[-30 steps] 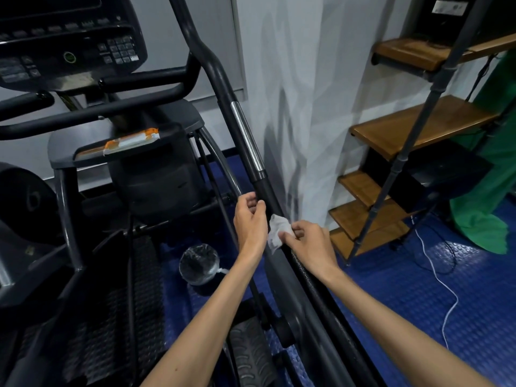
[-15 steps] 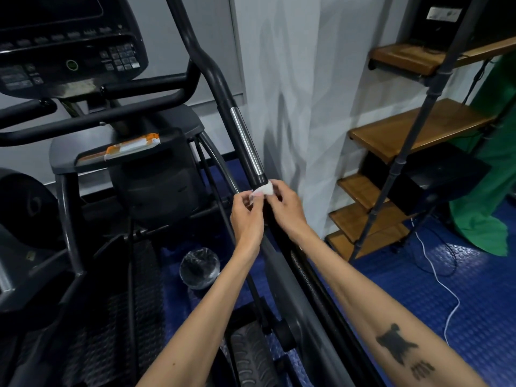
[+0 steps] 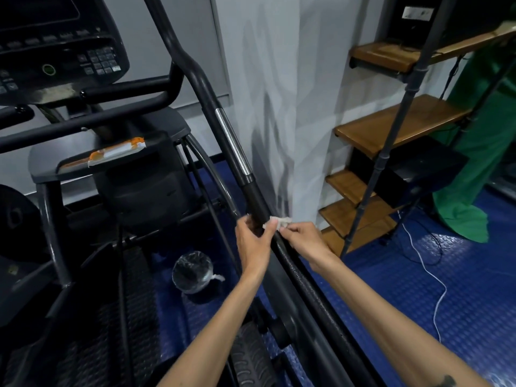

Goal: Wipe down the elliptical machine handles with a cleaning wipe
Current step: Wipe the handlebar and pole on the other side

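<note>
Pinching the white cleaning wipe (image 3: 280, 220) between them, both of your hands sit on the elliptical's right moving handle bar (image 3: 255, 195), just below the point where the chrome sensor strip (image 3: 233, 141) ends and the black tube continues. Your left hand (image 3: 254, 247) curls around the bar from the left, thumb and fingers closed against the tube and on the near edge of the wipe. Your right hand (image 3: 304, 241) comes in from the right side, its fingertips (image 3: 282, 229) closed on the crumpled wipe, which is pressed against the bar's right face. Only a small bunched part of the wipe shows beyond your fingers; how far it wraps behind the tube cannot be told.

The bar runs diagonally from the top centre down toward the lower right. To the left stands the machine's console (image 3: 58, 48) with its keypad, and below it a flat ledge carrying an orange and white wipe packet (image 3: 117, 153). A small bin lined with clear plastic (image 3: 192, 272) stands on the blue studded floor (image 3: 446, 275) between the machine's frame members. At the right a wooden shelf unit (image 3: 391, 127) on dark metal posts stands against the white wall, with green fabric (image 3: 480, 163) hanging beside it and a white cable (image 3: 435, 277) lying across the floor.
</note>
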